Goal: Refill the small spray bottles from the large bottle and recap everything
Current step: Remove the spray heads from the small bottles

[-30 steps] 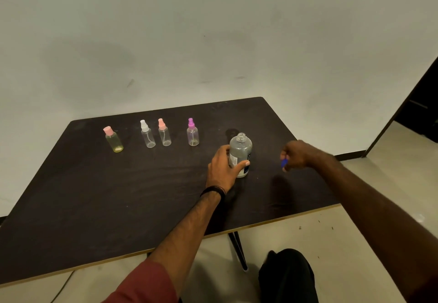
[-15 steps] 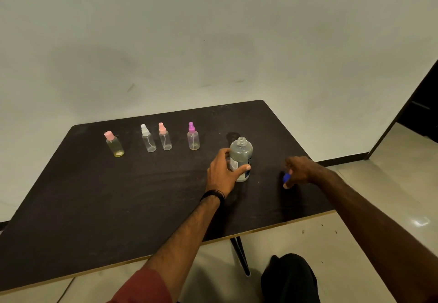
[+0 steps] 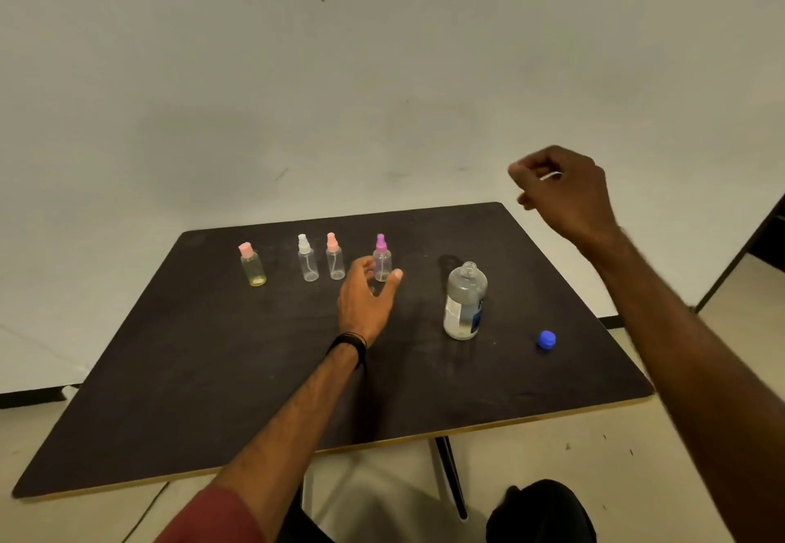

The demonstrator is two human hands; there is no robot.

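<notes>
The large clear bottle (image 3: 465,309) stands uncapped right of the table's middle, and its blue cap (image 3: 546,339) lies on the table to its right. A row of small bottles stands at the back: one with a pink flip cap and yellowish liquid (image 3: 252,266), a white-topped sprayer (image 3: 306,260), a pink-topped sprayer (image 3: 334,258) and a purple-topped sprayer (image 3: 382,260). My left hand (image 3: 367,296) is spread open, with its thumb and fingers on either side of the purple-topped sprayer's base. My right hand (image 3: 560,194) is raised above the table's far right corner, fingers curled, holding nothing I can make out.
The dark table (image 3: 212,372) has a pale front edge and a black leg (image 3: 450,474) below it. A white wall rises behind. A dark doorway (image 3: 764,236) is at the right, and a dark knee (image 3: 539,513) shows at the bottom.
My left hand let go of the large bottle and moved left to the purple-topped sprayer. My right hand set the blue cap on the table and rose up.
</notes>
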